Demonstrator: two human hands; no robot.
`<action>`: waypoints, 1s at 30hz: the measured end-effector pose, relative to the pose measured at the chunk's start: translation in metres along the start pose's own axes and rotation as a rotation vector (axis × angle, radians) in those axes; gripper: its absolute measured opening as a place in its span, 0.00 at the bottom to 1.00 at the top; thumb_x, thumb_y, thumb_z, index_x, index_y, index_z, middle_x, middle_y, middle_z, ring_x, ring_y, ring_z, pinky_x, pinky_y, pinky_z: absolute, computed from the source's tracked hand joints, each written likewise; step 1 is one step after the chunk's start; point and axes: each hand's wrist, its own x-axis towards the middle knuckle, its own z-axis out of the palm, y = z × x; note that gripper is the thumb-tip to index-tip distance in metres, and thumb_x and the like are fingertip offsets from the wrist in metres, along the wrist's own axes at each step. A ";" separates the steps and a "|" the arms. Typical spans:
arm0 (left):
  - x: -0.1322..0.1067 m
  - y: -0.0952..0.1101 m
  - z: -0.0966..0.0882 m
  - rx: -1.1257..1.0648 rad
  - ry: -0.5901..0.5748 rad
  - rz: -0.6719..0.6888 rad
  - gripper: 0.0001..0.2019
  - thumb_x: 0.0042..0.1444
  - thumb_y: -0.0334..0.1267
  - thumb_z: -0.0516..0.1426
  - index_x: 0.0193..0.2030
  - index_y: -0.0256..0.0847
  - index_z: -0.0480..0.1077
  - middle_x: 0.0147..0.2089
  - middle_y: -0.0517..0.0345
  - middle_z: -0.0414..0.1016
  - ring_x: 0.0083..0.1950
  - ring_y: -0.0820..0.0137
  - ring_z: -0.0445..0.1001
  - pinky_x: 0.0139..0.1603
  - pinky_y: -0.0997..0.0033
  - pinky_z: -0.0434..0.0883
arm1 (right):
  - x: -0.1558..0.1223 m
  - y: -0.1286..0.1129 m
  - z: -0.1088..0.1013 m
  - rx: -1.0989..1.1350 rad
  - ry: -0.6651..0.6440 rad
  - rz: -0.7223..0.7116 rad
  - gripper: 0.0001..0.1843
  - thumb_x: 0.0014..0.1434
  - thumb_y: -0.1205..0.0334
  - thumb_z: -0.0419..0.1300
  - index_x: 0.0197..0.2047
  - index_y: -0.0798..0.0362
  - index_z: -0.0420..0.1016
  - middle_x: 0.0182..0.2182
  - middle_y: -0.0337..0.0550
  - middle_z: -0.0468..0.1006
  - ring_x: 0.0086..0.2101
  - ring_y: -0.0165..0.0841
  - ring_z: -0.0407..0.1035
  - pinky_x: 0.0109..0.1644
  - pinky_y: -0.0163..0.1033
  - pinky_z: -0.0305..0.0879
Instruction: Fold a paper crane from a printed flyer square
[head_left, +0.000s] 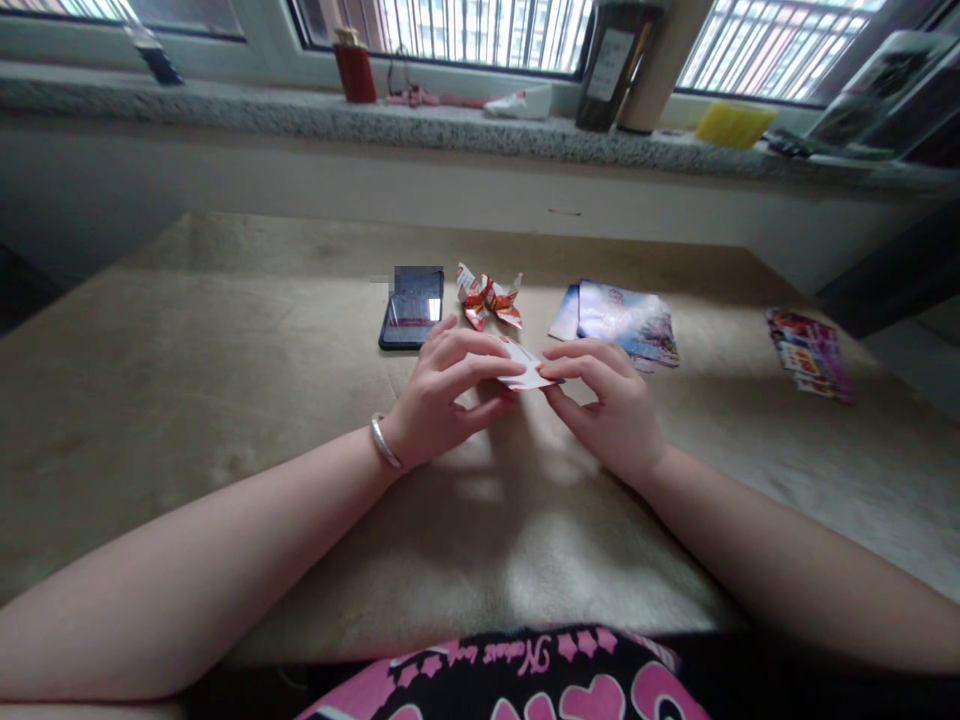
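Observation:
Between my hands is a small folded piece of paper (525,376), white on top with red and dark edges. My left hand (457,375) pinches its left side, fingers above and thumb below. On its right side, my right hand (600,395) grips it the same way. Just beyond the paper lies a folded paper shape (489,298) in red, orange and white with pointed wings. A dark phone (413,308) lies beside it, to the left of that shape. The underside of the held paper is hidden.
Printed sheets (626,320) in blue and purple lie beyond my right hand. A stack of red and pink printed papers (810,355) rests near the table's right edge. The stone windowsill (262,112) holds a red container (355,68), a dark bottle (615,65) and a yellow sponge-like block (735,124).

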 end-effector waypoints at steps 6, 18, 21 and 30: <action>0.002 0.003 -0.001 0.010 0.026 0.014 0.02 0.56 0.38 0.61 0.35 0.45 0.73 0.36 0.61 0.76 0.41 0.71 0.73 0.52 0.63 0.66 | 0.001 0.000 -0.001 -0.013 -0.006 -0.058 0.06 0.56 0.68 0.62 0.37 0.48 0.74 0.40 0.44 0.79 0.43 0.37 0.71 0.48 0.47 0.68; 0.001 -0.001 0.001 0.105 0.039 -0.093 0.05 0.54 0.40 0.62 0.34 0.42 0.74 0.35 0.58 0.77 0.38 0.70 0.72 0.45 0.64 0.67 | 0.000 0.004 -0.004 0.045 0.012 -0.065 0.07 0.57 0.67 0.61 0.39 0.48 0.76 0.40 0.45 0.79 0.43 0.36 0.72 0.48 0.47 0.69; 0.001 -0.002 0.001 0.113 0.041 -0.073 0.05 0.54 0.40 0.62 0.34 0.43 0.74 0.35 0.59 0.77 0.37 0.70 0.71 0.46 0.64 0.67 | 0.001 0.004 -0.004 0.040 0.014 -0.065 0.07 0.57 0.66 0.61 0.39 0.47 0.77 0.40 0.44 0.79 0.42 0.37 0.72 0.47 0.47 0.69; 0.002 -0.001 0.000 0.085 0.024 -0.055 0.06 0.55 0.41 0.62 0.31 0.43 0.73 0.32 0.61 0.76 0.35 0.72 0.71 0.47 0.65 0.66 | 0.003 0.001 -0.003 0.080 0.005 -0.101 0.07 0.54 0.68 0.63 0.37 0.48 0.76 0.37 0.43 0.79 0.41 0.36 0.72 0.47 0.47 0.70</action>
